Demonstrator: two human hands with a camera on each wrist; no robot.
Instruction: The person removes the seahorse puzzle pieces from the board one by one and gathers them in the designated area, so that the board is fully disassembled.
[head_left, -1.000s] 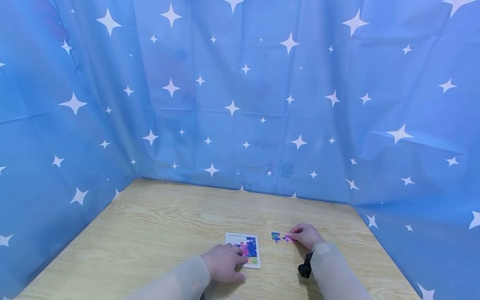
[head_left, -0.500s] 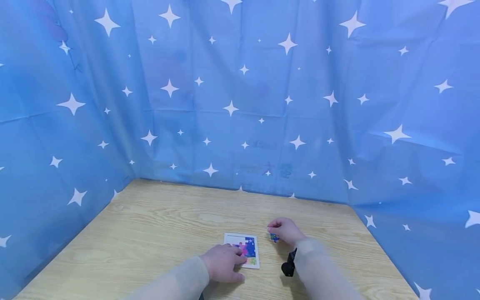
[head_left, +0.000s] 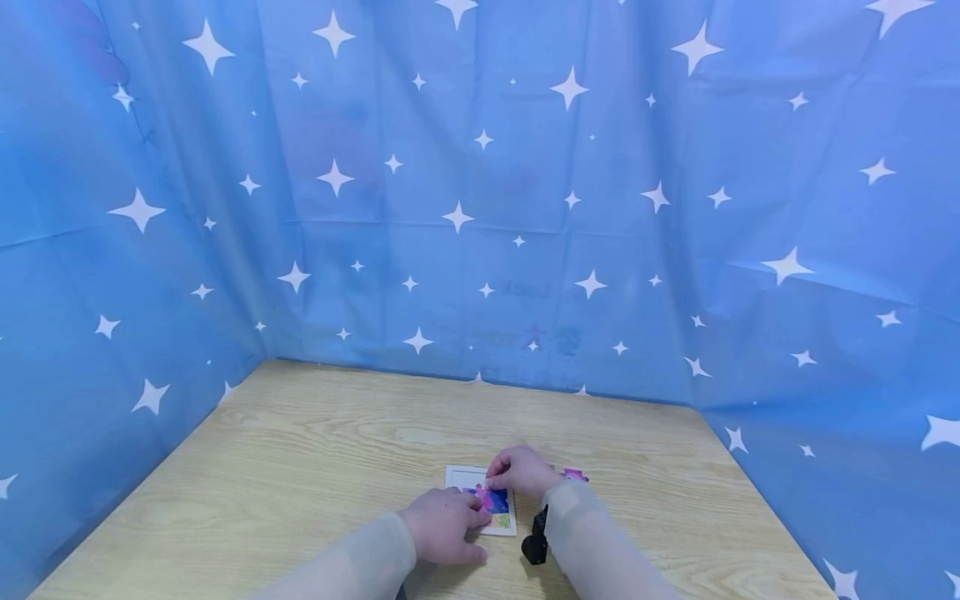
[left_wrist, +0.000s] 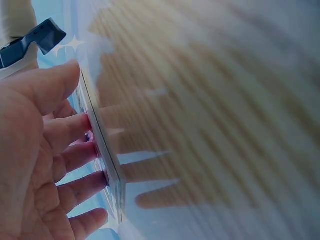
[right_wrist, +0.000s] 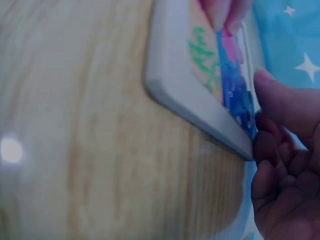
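Observation:
A small jigsaw puzzle in a white frame tray (head_left: 512, 522) lies on the table, its pieces (head_left: 498, 500) showing blue, pink and green. My left hand (head_left: 444, 525) rests over its lower left part, fingers extended; in the left wrist view the fingertips (left_wrist: 89, 150) touch the tray's face near the edge. Over the tray's upper right is my right hand (head_left: 525, 472), thumb and forefinger drawn together on a puzzle piece that the fingers hide. From the right wrist view, its thumb (right_wrist: 280, 97) and curled fingers are at the tray's far corner.
A loose pink puzzle piece (head_left: 575, 474) lies on the wooden table (head_left: 360, 433) just right of the right hand. A blue curtain with white stars (head_left: 457, 250) closes in the back and sides. A black wrist camera (head_left: 535, 546) hangs beneath the right wrist.
My right hand left the pink piece, picked at the blue-green piece and moved left to the tray; that piece is out of sight now. The left hand stays on the puzzle.

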